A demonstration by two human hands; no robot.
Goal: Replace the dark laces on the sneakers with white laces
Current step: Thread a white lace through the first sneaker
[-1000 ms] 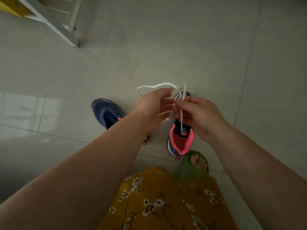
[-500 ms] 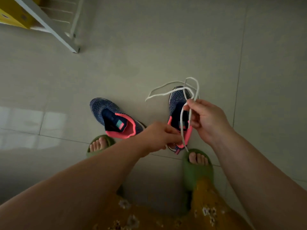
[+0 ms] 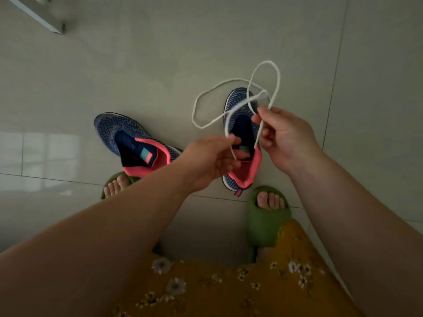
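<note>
Our left hand [image 3: 212,161] and right hand [image 3: 283,136] each pinch the white lace [image 3: 231,110], fingers curled on its strands.
We hold its loops above the right sneaker [image 3: 242,124]; the left sneaker [image 3: 135,143] lies beside it on the tiled floor [image 3: 137,65].

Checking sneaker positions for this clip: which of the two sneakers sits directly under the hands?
The right sneaker, toe pointing away; the white lace hangs over it. The left sneaker lies apart, angled.
</note>
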